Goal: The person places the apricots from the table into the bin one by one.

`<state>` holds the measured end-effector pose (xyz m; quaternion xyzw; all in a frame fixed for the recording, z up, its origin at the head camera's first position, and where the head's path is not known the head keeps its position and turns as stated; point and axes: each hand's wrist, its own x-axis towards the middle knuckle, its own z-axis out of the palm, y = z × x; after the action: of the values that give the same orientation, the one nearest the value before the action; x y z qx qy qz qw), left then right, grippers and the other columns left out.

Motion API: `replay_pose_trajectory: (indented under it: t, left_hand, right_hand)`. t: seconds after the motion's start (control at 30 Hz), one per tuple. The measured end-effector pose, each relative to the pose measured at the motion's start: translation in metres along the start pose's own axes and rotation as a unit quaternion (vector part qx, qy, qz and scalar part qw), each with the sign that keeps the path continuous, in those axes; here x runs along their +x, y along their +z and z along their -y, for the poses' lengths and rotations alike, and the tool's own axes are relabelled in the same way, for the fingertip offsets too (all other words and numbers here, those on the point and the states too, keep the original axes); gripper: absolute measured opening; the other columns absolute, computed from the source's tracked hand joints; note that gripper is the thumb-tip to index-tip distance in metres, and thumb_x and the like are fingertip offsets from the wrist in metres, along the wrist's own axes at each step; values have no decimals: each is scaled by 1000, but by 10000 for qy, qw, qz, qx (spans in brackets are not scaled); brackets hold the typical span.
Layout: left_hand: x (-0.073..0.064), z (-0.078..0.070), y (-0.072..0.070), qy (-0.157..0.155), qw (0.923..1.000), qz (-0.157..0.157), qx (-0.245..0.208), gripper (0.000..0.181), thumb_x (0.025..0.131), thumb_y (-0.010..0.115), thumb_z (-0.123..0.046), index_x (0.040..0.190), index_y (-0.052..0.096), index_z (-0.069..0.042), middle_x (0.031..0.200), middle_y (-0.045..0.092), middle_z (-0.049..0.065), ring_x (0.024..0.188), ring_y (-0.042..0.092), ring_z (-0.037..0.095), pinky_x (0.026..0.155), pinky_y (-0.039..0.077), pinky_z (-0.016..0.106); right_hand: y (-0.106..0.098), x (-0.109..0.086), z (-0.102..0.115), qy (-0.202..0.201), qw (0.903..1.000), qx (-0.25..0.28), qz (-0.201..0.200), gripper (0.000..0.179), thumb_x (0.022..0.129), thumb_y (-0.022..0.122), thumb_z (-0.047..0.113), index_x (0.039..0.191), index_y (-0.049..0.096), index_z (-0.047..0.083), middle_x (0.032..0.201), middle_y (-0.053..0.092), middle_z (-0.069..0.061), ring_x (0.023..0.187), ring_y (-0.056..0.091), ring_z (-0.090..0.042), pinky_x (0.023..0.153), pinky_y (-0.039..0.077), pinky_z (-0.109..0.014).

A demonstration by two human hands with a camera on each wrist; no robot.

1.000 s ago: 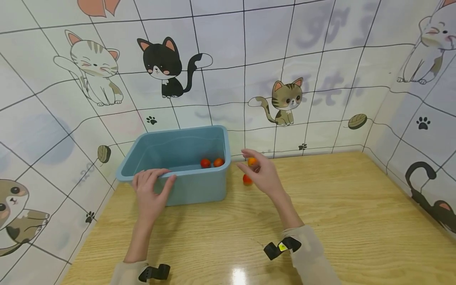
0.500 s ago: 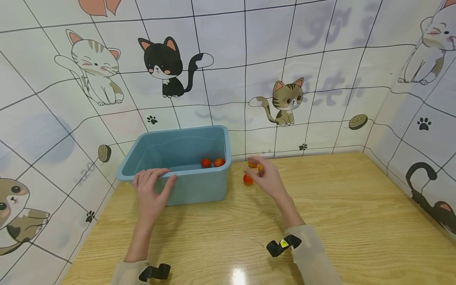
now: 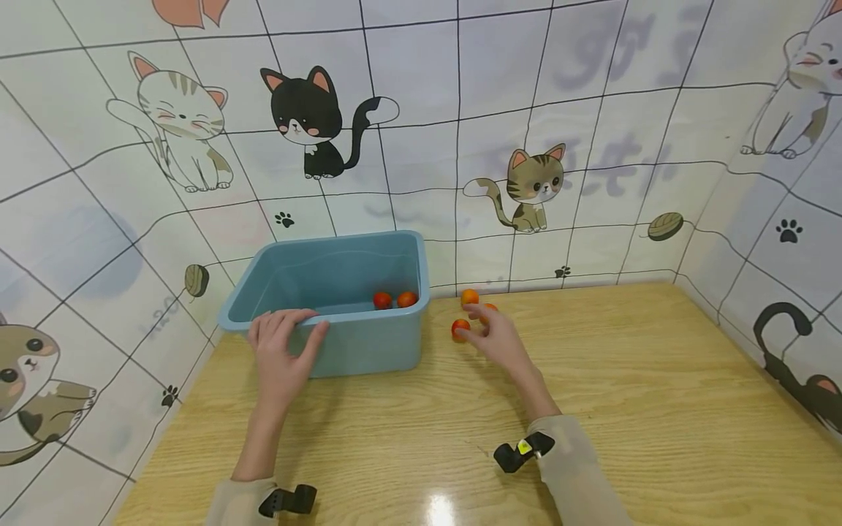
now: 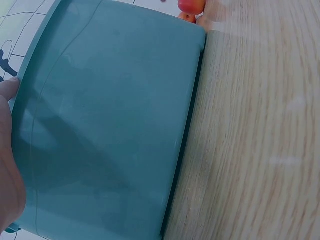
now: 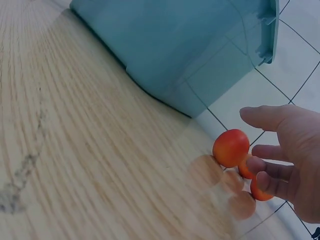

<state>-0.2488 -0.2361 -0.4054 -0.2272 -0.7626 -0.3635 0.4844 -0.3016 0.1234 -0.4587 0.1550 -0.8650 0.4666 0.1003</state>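
Note:
My left hand (image 3: 281,359) grips the front rim of a blue plastic bin (image 3: 371,345), fingers over the edge and thumb on the outer wall. Inside its right end lie two small round tomatoes, a red tomato (image 3: 382,300) and a more orange one (image 3: 407,299). To the right of the bin, my right hand (image 3: 503,342) hovers with thumb and fingers apart, holding nothing. Beside its thumb sits a red tomato (image 3: 460,327). An orange tomato (image 3: 470,296) lies farther back, and another is partly hidden behind the fingers. The right wrist view shows the nearest tomato (image 5: 231,148) between thumb and fingers, apparently ungripped.
The wooden table (image 3: 631,387) reaches far to the right of the hands. A wall (image 3: 408,161) printed with cartoon cats rises right behind the bin and tomatoes. Side walls close in at left and right.
My right hand has drawn back and slightly right, away from the rearmost orange tomato, which shows more fully now. My left hand and the bin have stayed in place.

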Motion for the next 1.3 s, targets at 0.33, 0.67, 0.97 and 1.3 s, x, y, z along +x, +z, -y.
replay_pose_trajectory:
  t: [0.33,0.67,0.97,1.3]
  left_hand:
    - [1,-2,0,43,10000,-5,-15,24,89,76,-27,99,75,-6,94,69,8,90,54,32,100,22,50]
    - [2,-3,0,20,10000,24,57,31,92,73,-34,99,75,-5,95,69,8,91,54,32,100,23,49]
    - [3,-4,-2,31,9999,48,113,29,91,74,-31,99,74,-4,95,69,8,91,54,32,100,23,50]
    - [1,0,-2,36,9999,68,92,29,92,73,-35,100,75,-7,96,69,7,91,54,31,100,23,50]
  right_hand:
    - [7,0,-8,94,9997,-100,194,54,90,79,19,138,59,2,124,65,-19,91,66,-31,79,54,-43]
    - [11,1,-11,43,9994,-261,226,49,89,79,15,134,62,2,120,67,-19,88,65,-28,79,53,-43]
    - [13,0,-11,393,9988,-270,137,47,87,81,15,130,64,5,119,68,-17,96,67,-32,87,53,-48]
    - [11,1,-6,361,9989,-249,-169,42,87,79,14,126,65,6,114,70,-19,89,70,-31,83,54,-47]
